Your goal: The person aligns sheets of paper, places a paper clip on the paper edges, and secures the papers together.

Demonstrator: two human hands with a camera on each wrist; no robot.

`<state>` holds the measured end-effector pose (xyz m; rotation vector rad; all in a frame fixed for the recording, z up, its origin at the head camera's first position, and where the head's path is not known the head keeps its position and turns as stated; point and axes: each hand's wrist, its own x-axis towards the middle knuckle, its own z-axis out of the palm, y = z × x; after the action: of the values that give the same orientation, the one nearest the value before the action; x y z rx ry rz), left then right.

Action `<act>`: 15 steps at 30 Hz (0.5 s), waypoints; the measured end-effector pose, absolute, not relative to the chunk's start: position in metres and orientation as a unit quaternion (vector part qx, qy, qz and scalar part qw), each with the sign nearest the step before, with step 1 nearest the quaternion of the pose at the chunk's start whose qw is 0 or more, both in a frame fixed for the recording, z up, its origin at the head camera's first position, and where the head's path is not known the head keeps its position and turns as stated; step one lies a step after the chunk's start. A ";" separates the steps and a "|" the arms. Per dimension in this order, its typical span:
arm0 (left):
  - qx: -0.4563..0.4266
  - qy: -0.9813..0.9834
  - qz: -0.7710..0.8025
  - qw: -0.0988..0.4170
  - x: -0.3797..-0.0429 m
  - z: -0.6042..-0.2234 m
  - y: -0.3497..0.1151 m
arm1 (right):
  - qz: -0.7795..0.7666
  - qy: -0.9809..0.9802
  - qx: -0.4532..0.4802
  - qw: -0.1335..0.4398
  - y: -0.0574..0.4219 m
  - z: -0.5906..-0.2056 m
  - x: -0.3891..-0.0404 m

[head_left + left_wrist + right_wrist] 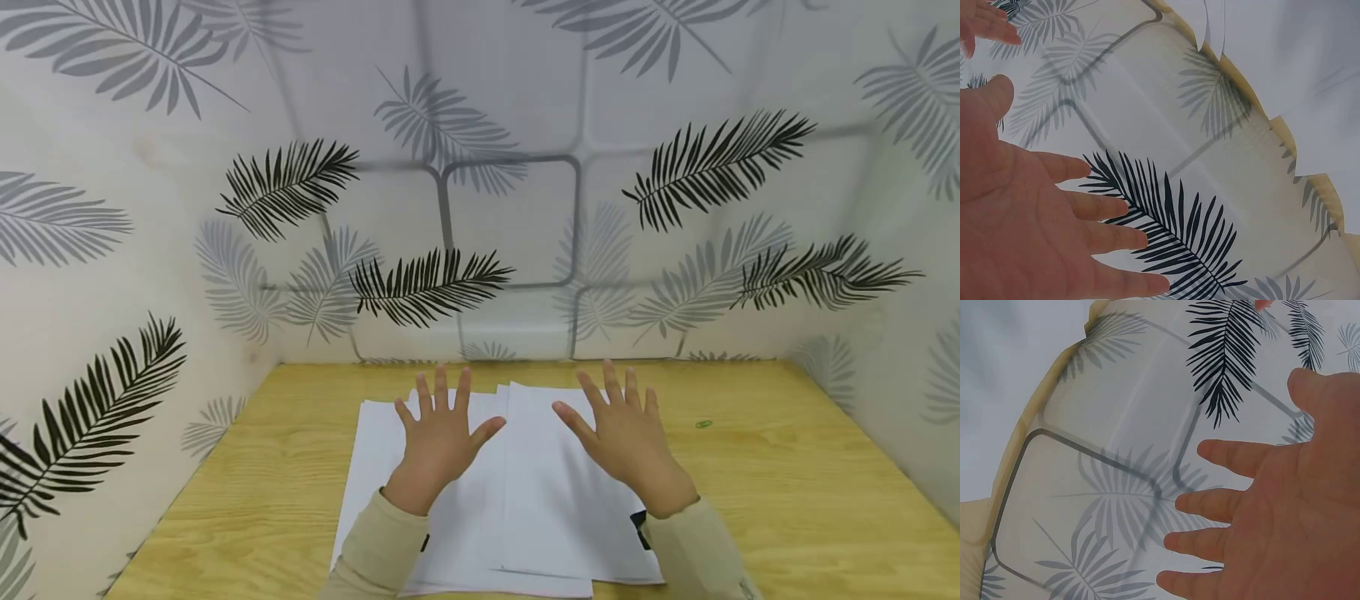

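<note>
Left hand (438, 446) and right hand (626, 437) are hovering over white papers (551, 508), each spreading its 5 digits wide. Papers are lying overlapped on the wood-grain table (795, 475). 1 green paper clip (703, 424) is lying to the right of the right hand. 1 black object (641, 528) is showing beside the right sleeve (697, 546), partly hidden.

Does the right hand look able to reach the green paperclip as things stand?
Probably yes: the right hand is empty, and nothing visible blocks its way to the green paperclip on the table.
</note>
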<state>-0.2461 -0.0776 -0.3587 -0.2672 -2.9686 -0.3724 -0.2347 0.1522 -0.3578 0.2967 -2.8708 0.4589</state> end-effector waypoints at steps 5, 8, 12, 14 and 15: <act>-0.083 -0.986 -0.130 0.070 -0.247 -0.361 -0.081 | 0.165 -0.975 0.098 0.111 0.152 -0.358 -0.235; -0.079 -0.985 -0.133 0.072 -0.248 -0.363 -0.084 | 0.173 -0.974 0.098 0.111 0.153 -0.359 -0.234; -0.075 -0.984 -0.140 0.078 -0.250 -0.364 -0.088 | 0.191 -0.970 0.099 0.111 0.154 -0.359 -0.234; -0.072 -0.984 -0.141 0.081 -0.251 -0.364 -0.090 | 0.196 -0.969 0.099 0.115 0.155 -0.358 -0.235; -0.072 -0.984 -0.142 0.085 -0.251 -0.364 -0.091 | 0.196 -0.969 0.099 0.117 0.155 -0.358 -0.236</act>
<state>-0.2510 -0.0907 -0.3641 -0.2146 -2.9334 -0.4247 -0.2355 0.1550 -0.3582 0.2889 -2.8348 0.5746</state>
